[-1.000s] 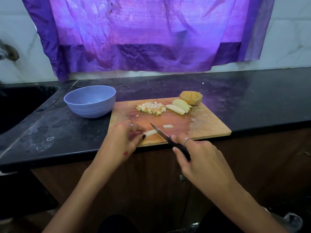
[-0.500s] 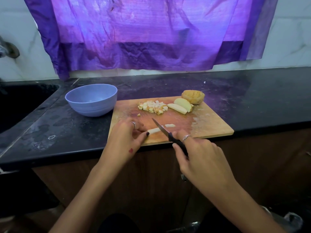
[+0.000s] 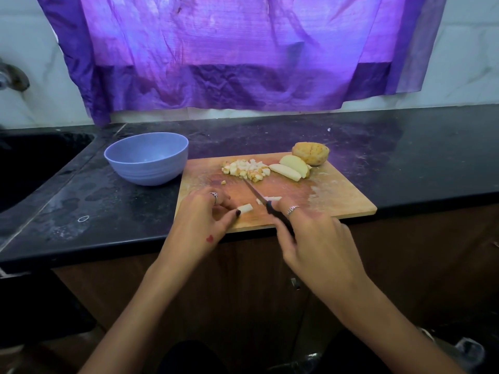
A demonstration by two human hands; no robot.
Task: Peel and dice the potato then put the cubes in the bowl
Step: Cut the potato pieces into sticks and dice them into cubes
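I note the board (image 3: 337,201) on the surface (image 3: 405,157), its near edge at the surface's front edge. Bowl (image 3: 147,159) on the surface, just left of the board's far corner. Sink (image 3: 32,163) at far left. Cloth (image 3: 229,49) hangs on the wall behind. On the board: cube pile (image 3: 247,170) at far centre; wedges (image 3: 290,168) just right of the pile; potato (image 3: 310,153) at the far right corner, behind and touching the wedges. One cube (image 3: 223,182) lies apart, near-left of the pile. Left hand (image 3: 205,217) at the board's near-left, on a strip (image 3: 245,208). Right hand (image 3: 316,238) at the near edge holds the knife (image 3: 259,197), its tip toward the pile. Second strip (image 3: 270,199) lies just right of the blade.
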